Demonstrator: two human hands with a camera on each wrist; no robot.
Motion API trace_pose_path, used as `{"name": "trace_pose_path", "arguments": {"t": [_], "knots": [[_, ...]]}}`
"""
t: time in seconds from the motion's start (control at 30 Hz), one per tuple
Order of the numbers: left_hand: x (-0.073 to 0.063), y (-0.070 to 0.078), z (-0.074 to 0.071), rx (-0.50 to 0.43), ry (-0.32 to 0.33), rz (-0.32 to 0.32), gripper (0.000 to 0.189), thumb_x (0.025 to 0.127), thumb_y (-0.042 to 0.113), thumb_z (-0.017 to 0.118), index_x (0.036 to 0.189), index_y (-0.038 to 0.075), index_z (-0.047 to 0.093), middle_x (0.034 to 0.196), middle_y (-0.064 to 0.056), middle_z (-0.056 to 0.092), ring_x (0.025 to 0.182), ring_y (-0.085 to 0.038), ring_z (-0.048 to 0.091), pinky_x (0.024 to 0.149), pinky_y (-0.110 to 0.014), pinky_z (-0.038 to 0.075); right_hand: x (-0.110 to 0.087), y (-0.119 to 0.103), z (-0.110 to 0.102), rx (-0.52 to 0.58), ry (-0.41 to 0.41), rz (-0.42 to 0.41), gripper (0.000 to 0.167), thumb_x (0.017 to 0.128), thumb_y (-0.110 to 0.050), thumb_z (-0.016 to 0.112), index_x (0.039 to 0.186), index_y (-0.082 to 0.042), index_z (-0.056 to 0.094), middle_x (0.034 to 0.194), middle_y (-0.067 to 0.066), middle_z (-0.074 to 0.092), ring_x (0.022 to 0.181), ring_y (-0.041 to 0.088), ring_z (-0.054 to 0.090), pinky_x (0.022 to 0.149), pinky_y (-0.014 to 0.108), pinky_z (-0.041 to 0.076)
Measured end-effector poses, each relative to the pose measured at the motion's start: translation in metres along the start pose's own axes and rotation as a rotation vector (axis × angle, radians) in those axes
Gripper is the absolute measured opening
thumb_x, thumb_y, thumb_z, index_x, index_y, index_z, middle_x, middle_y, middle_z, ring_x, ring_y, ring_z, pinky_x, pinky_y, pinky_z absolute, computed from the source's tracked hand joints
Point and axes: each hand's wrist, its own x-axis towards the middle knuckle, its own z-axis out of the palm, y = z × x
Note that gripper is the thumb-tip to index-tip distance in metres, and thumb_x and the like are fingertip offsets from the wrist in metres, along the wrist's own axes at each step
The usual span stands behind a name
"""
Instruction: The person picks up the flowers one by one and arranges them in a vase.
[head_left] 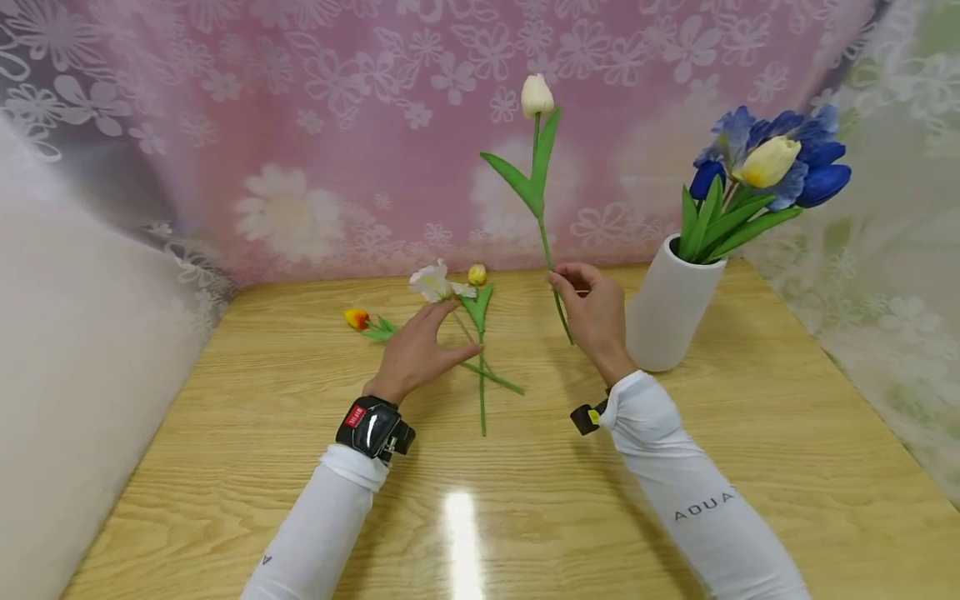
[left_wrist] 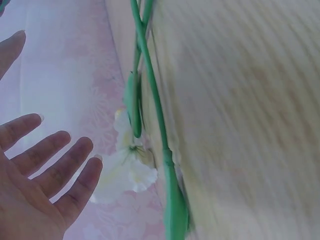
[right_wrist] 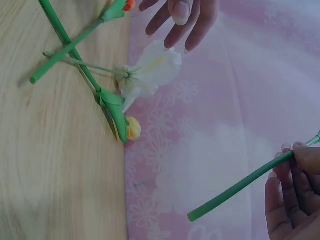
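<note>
At the upper centre of the head view, a white tulip (head_left: 539,200) stands nearly upright, its bloom above two green leaves and a long thin stem. It looks artificial, so it is probably light; the stem should be springy and fairly stiff, perhaps a little slick, the petals and leaves softer and easily creased. The bare stem below the leaves seems the best hold, and there the right hand (head_left: 597,317), right of centre, pinches it, with a length of stem hanging below. Left of centre, the left hand (head_left: 416,350) is open, thumb apart from the fingers, near a white ruffled flower (head_left: 432,282); contact cannot be told here.

At the lower left of the left wrist view, that hand's fingers spread nearly straight, with nothing between them; crossed green stems run down the centre.

At the lower right of the right wrist view, thumb and fingertips nip the tulip's stem, its blunt end pointing lower left; the bloom is out of frame.
</note>
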Motion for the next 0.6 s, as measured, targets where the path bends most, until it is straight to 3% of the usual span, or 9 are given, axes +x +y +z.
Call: {"name": "trace_pose_path", "arguments": {"t": [0.37,0.6], "knots": [[0.015,0.026,0.006,-0.002,-0.010,0.086,0.080,0.082,0.065,0.060,0.146,0.021,0.041,0.146,-0.009,0.040,0.122,-0.031,0.049,0.086,-0.050,0.047,0.011,-0.004,-0.030,0.033,0.099,-0.034,0.022,0.090,-0.018,0.069,0.101,0.000,0.072,0.091,0.011,0.071,0.079,0.018,0.065,0.069,0.018,0.050],[0.027,0.039,0.011,0.021,-0.004,0.136,0.080,0.082,0.066,0.059,0.146,0.021,0.041,0.145,-0.008,0.041,0.124,-0.029,0.047,0.085,-0.049,0.048,0.020,-0.007,-0.053,0.029,0.158,-0.091,0.022,0.089,-0.018,0.070,0.100,0.000,0.074,0.089,0.012,0.071,0.074,0.009,0.064,0.068,0.016,0.048]]}}
